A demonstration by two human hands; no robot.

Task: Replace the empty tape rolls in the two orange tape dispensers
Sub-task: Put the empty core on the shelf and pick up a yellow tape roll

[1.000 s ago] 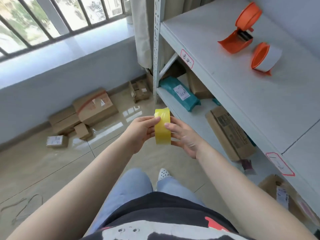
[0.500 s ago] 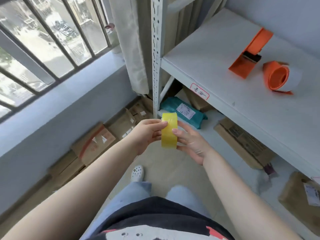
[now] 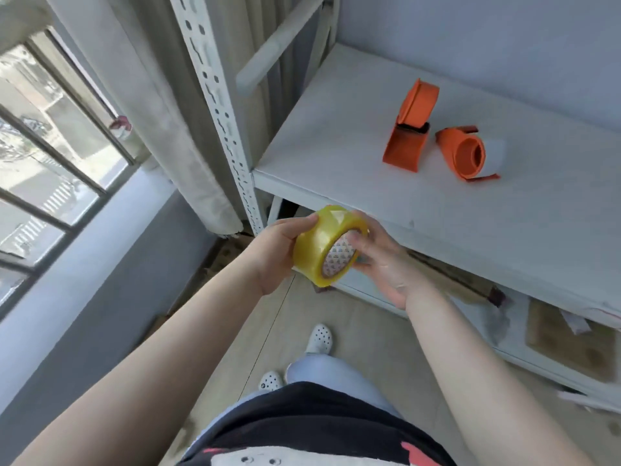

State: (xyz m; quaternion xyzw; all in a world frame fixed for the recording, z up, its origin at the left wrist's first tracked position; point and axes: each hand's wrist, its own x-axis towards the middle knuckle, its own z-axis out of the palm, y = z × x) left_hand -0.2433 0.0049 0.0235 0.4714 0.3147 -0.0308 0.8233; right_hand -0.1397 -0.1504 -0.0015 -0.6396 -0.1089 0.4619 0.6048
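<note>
A full roll of yellow tape is held between both hands just in front of the shelf's front edge. My left hand grips its outer side, and the fingers of my right hand reach onto its cardboard core. On the white shelf beyond, two orange tape dispensers stand side by side. The left dispenser is upright with its cover raised. The right dispenser lies on its side with a white roll around its hub.
A perforated metal upright and a grey curtain stand left of the shelf. A barred window is at far left. Cardboard boxes lie on the lower shelf. My feet in white shoes are on the tiled floor.
The view has swung closer to the shelf. The yellow roll has turned from edge-on to tilted, showing its core, and has risen toward the shelf edge with both hands still on it.
</note>
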